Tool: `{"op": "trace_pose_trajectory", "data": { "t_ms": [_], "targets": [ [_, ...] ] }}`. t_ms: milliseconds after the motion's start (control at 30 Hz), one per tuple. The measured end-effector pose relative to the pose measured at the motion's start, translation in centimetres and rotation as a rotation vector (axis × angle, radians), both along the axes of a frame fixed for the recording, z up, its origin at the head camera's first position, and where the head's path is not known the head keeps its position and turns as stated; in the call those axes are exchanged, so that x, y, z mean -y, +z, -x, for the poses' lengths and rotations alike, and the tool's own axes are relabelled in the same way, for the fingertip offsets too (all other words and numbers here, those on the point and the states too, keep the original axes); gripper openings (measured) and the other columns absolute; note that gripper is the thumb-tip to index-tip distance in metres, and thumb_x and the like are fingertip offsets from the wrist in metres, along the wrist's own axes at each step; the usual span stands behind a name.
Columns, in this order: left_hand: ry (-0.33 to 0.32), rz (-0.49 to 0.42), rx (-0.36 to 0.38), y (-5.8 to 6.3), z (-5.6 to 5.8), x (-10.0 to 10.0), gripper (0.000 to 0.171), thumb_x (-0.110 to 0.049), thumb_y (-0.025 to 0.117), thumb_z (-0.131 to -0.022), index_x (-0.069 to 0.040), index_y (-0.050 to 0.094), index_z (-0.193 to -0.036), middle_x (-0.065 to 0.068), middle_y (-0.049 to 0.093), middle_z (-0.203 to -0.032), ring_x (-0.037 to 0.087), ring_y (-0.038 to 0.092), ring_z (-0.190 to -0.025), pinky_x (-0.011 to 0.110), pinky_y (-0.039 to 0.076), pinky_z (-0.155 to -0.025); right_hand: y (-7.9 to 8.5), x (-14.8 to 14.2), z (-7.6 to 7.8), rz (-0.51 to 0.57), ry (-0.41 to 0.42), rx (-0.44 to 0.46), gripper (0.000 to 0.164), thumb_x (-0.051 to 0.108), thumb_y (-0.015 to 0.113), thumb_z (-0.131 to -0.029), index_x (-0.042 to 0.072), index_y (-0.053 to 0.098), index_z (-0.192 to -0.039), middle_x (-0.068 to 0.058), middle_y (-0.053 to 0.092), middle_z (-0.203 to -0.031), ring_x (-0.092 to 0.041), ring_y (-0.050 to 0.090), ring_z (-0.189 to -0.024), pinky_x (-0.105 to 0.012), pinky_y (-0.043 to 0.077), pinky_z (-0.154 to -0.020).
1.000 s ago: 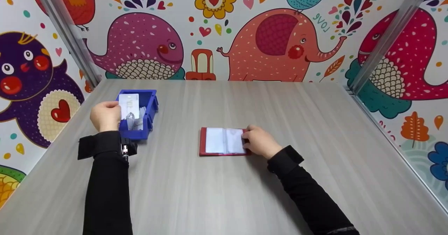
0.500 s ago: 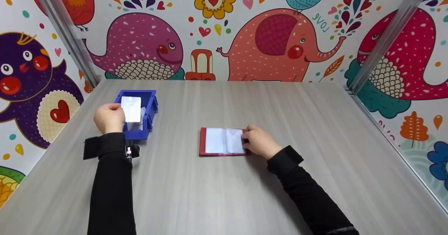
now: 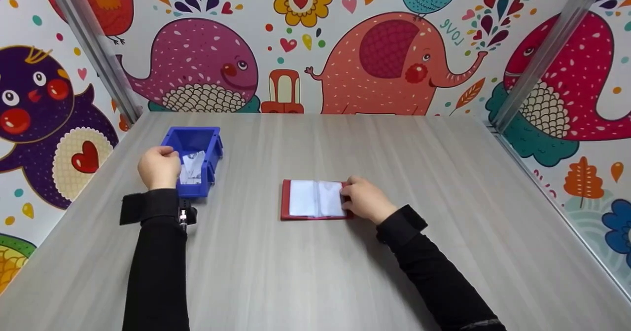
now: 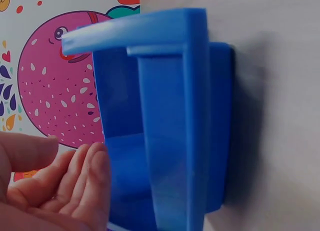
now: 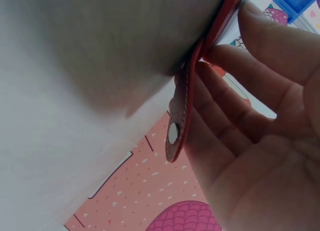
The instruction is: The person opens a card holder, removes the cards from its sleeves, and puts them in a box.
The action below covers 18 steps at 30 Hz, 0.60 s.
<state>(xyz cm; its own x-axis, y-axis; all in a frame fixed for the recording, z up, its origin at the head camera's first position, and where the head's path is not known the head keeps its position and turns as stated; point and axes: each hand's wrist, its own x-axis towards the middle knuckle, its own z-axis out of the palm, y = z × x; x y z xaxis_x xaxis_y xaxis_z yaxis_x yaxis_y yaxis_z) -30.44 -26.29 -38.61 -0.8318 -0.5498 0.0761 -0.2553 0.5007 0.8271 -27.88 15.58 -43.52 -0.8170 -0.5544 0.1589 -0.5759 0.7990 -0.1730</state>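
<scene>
My left hand (image 3: 160,167) is at the left side of a blue plastic bin (image 3: 194,190), overlapping its rim in the head view. In the left wrist view its fingers (image 4: 95,176) extend loosely, the thumb stands apart, and nothing shows between them. Inside the bin lie white and clear flat pieces (image 3: 193,165). A red card holder (image 3: 286,200) lies opened on the table, showing pale clear-sleeved pages. My right hand (image 3: 369,200) pinches its right edge, with thumb above and fingers below. A strap with a metal snap (image 5: 173,133) hangs beside those fingers.
The wood-grain table (image 3: 256,272) runs back to a wall (image 3: 305,45) printed with cartoon animals. Printed side panels with metal posts (image 3: 91,50) stand at left and right. The bin is near the back left, the card holder near the middle.
A white card in my left hand showed its printed face, then its plain side, and is now out of sight. The left hand moved slightly right. The right hand and card holder stayed still.
</scene>
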Motion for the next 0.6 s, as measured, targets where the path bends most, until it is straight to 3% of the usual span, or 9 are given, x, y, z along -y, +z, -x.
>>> {"op": "trace_pose_trajectory", "data": {
  "t_ms": [233,600],
  "targets": [
    [-0.027,0.028,-0.004,0.05,0.09,-0.2,0.034,-0.009,0.052,-0.098,0.008,0.061,-0.126,0.027,0.06,-0.126,0.041,0.052,-0.123,0.047,0.038,-0.105,0.03,-0.07,-0.03,0.013,-0.004,0.006,0.014,0.005,0.08,-0.08,0.0,0.072,-0.091,-0.017,0.061,-0.096,-0.032,0.06,-0.086,-0.043,0.051,-0.079],
    [-0.012,0.014,-0.012,0.23,-0.24,-0.62,0.034,-0.012,0.054,-0.098,0.008,0.063,-0.124,0.026,0.061,-0.126,0.04,0.053,-0.122,0.046,0.038,-0.104,0.06,0.1,0.01,0.017,-0.021,0.024,0.012,0.005,0.08,-0.08,0.001,0.071,-0.088,-0.015,0.06,-0.094,-0.031,0.059,-0.085,-0.043,0.051,-0.079]
  ]
}}
